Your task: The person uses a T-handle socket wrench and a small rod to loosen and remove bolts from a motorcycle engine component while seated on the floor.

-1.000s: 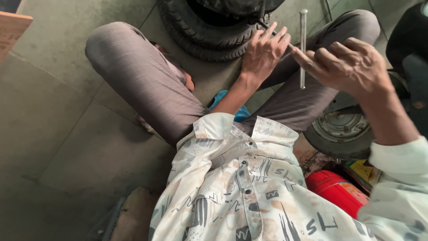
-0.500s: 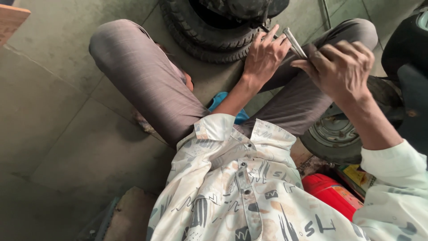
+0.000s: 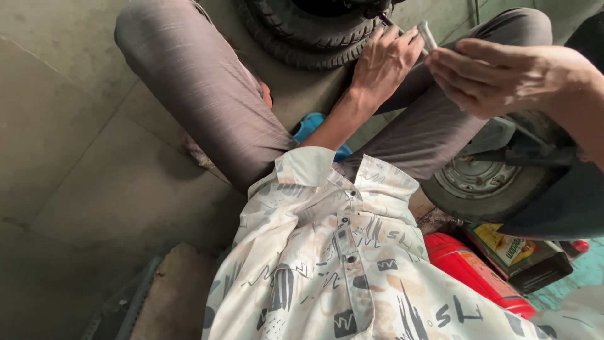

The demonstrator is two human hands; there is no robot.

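Head view, hands: both raised in upper right of frame, close together above the knees.
Left hand (image 3: 384, 63): fingers curled loosely, tips touching lower end of a thin metal rod (image 3: 428, 36); partly closed, grip light.
Right hand (image 3: 497, 75): fingers bent and bunched toward the rod's end; contact likely, but cannot tell how firmly closed, since palm faces away.
Rod: short visible length, pale metal, tilted, between the two hands at top right, just beside the black tyre (image 3: 302, 31).
Surroundings: small wheel with grey hub (image 3: 478, 179) at right under the right forearm; red canister (image 3: 472, 271) and yellow-labelled tin (image 3: 513, 252) at lower right; blue sandal (image 3: 311, 126) between the legs; concrete floor (image 3: 75, 126) at left.
Risk: fingertip-only hold on a smooth rod, so a slip seems possible; would likely drop between knees toward tyre or wheel.
Risk: hands crowded near tyre tread, so a knock could jar the rod loose.
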